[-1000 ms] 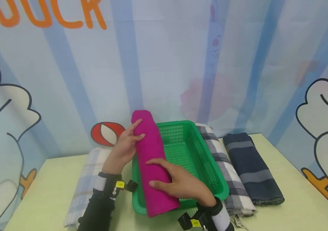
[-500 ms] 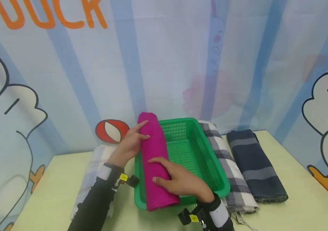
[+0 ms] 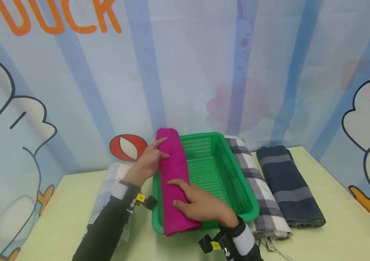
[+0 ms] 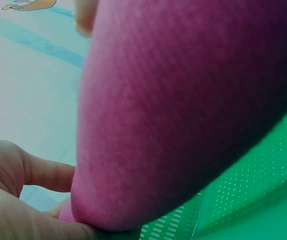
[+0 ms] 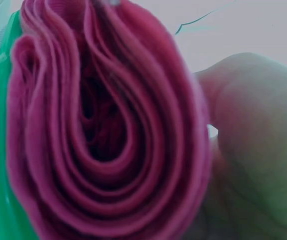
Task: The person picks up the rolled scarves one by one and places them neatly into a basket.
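Both hands are on a long magenta rolled cloth (image 3: 174,163) over the left part of a rectangular green plastic basket (image 3: 206,175) with a perforated floor and walls. The left hand (image 3: 147,158) grips the roll near its far end, with its thumb and a finger lying on top. The right hand (image 3: 201,203) holds the nearer half from the right, with its thumb and forefinger set apart across the cloth. The roll lies lengthwise, its far end reaching past the basket's far rim and its near end over the near rim; whether its underside touches the basket I cannot tell. The right wrist view shows its near end face-on, with many folded layers wound around a dark hollow and the basket's green edge just beside it.

The basket stands on a pale yellow desk (image 3: 344,224). Just to its right lies a folded cloth in black-and-white plaid (image 3: 264,190), pale strings at its near end. Further right is a folded navy cloth with grey bands (image 3: 289,186). On the left, partly hidden by the left forearm, lies a folded white and pale blue plaid cloth (image 3: 109,179). Behind the desk hangs a blue-and-white striped backdrop (image 3: 188,72) printed with cartoon figures and orange lettering.
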{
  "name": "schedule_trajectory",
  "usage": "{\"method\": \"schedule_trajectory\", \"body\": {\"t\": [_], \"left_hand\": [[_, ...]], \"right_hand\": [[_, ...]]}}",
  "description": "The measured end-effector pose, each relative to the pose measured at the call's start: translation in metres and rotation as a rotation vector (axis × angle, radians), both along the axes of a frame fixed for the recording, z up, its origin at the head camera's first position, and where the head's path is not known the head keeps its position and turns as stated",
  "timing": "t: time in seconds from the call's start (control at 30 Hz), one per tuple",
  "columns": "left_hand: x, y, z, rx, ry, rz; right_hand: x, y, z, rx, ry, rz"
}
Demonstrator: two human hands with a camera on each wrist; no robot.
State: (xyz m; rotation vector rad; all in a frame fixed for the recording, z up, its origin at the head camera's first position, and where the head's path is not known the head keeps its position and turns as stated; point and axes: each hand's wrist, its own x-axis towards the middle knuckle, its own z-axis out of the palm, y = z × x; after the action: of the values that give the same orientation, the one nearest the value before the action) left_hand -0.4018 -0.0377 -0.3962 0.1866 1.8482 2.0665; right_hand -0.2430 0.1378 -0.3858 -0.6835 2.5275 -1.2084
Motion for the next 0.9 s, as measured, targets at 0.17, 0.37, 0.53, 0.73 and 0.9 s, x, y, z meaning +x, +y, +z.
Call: {"method": "schedule_trajectory", "body": {"t": [0.17,0.37,0.53,0.73,0.9], "left_hand": [[0.001,0.001,-0.002,-0.022,-0.036,0.017],[0.0,0.004,-0.002,-0.027,-0.038,0.028],[-0.001,0.009,0.0,-0.05,-0.028,0.051],[-0.004,0.013,0.0,-0.121,-0.005,0.082],[-0.005,0.014,0.0,-0.162,0.014,0.097]], "right_hand": [[0.0,-0.003,-0.003,-0.008,-0.021,0.008],[-0.002,-0.003,-0.005,-0.004,-0.028,-0.017],[-0.003,-0.003,-0.005,-0.001,-0.033,-0.03],[-0.003,-0.005,-0.007,0.0,-0.038,-0.033],[-0.004,-0.007,-0.009,0.017,-0.036,-0.048]]}}
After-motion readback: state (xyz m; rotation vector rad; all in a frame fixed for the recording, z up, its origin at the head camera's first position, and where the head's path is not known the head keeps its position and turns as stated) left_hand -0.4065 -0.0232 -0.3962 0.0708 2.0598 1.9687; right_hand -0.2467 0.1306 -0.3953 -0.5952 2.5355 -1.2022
